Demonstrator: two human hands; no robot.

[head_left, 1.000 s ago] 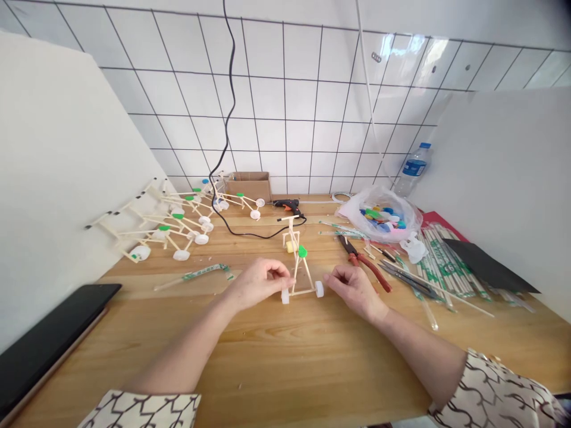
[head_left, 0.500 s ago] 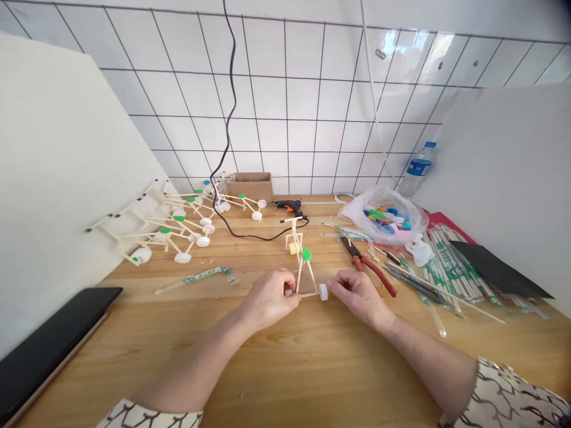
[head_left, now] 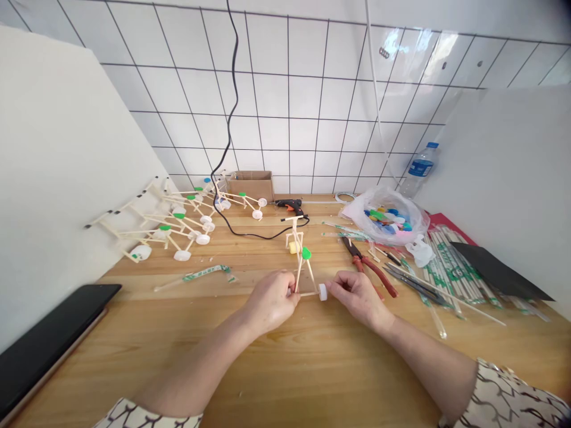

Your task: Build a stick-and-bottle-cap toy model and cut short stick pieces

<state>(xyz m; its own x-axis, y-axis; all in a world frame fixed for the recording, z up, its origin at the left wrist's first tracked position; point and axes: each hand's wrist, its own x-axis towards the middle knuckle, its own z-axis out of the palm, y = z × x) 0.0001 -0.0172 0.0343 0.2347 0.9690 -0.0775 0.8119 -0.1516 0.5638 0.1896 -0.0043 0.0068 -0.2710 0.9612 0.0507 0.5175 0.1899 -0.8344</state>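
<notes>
A small model tricycle (head_left: 298,261) made of pale wooden sticks stands in front of me on the table. It has a green cap (head_left: 306,253) as its seat and a yellow cap (head_left: 293,247) at its front. My left hand (head_left: 274,300) is closed around the left end of its rear axle, hiding most of the wheel there. At the axle's other end sits a white bottle cap (head_left: 322,292), upright like a wheel. The curled, pinched fingertips of my right hand (head_left: 354,295) are against the outer face of that cap.
Several finished stick tricycles (head_left: 178,229) stand at the left. Behind lie a glue gun (head_left: 289,206) and a cardboard box (head_left: 252,184). Rightward are red-handled pliers (head_left: 377,273), scissors (head_left: 414,284), a bag of caps (head_left: 386,217), wrapped chopsticks (head_left: 459,267) and a water bottle (head_left: 419,169).
My left fingers have shifted slightly at the axle's left end, and the model has barely moved. The right hand stays at the white cap. The view has tilted a little.
</notes>
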